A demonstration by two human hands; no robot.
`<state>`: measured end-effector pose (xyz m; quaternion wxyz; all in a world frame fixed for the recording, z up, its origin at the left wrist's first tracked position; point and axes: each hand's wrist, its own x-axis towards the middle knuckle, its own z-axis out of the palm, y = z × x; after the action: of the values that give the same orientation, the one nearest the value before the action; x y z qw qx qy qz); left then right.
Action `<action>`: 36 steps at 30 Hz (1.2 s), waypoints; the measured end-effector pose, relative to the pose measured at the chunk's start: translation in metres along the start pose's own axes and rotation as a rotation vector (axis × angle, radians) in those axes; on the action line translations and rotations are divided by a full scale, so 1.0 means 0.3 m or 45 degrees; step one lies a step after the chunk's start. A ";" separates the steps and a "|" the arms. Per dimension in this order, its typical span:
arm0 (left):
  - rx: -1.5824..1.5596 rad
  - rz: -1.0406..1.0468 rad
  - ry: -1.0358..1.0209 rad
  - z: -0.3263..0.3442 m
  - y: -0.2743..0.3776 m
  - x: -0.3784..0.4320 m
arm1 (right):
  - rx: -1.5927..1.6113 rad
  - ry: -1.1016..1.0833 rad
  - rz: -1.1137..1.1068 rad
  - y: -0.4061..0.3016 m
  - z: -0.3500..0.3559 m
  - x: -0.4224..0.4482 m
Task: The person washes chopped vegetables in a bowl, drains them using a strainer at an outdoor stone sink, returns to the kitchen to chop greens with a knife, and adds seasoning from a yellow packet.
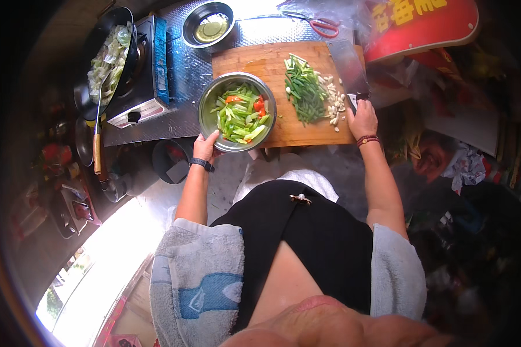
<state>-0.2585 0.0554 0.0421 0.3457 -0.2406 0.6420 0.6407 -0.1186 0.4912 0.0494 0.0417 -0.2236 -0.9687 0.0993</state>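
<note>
My left hand grips the near rim of a steel bowl, thumb over the edge. Cut celery and a few red pepper pieces fill it. The bowl overlaps the left part of a wooden cutting board. At the board's right edge my right hand is closed around the handle of a cleaver, whose broad blade lies flat along that side, pointing away from me. Between bowl and cleaver sit a heap of chopped green onions and scattered garlic pieces.
A wok of pale leafy vegetables with a wood-handled spatula rests on a gas stove at left. Behind the board are a metal bowl of yellowish liquid and red-handled scissors. A red panel juts in at right.
</note>
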 end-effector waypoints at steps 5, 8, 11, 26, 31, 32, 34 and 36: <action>-0.071 -0.032 0.031 -0.017 0.027 -0.075 | 0.181 0.220 -0.209 -0.150 -0.091 0.023; -0.122 -0.043 -0.019 -0.027 0.019 -0.127 | 0.415 0.091 -0.238 -0.305 -0.039 0.073; -0.247 -0.082 0.147 -0.056 -0.061 -0.176 | 0.358 0.058 -0.285 -0.392 0.046 0.103; -0.190 -0.175 0.363 -0.156 -0.272 -0.330 | 0.316 -0.173 -0.373 -0.310 0.058 0.343; -0.199 -0.244 0.406 -0.188 -0.373 -0.354 | 0.010 -0.391 -0.198 -0.475 0.027 0.385; -0.188 -0.260 0.412 -0.194 -0.392 -0.359 | -0.037 -0.407 -0.196 -0.490 0.039 0.392; -0.170 -0.292 0.467 -0.202 -0.426 -0.367 | 0.001 -0.460 -0.185 -0.507 0.065 0.394; -0.166 -0.310 0.496 -0.207 -0.452 -0.378 | 0.065 -0.371 -0.211 -0.497 0.119 0.393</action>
<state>-0.0920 -0.0297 0.0346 0.2736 -0.4571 0.6201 0.5759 -0.2921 0.4056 0.0502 -0.0854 -0.1250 -0.9768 0.1515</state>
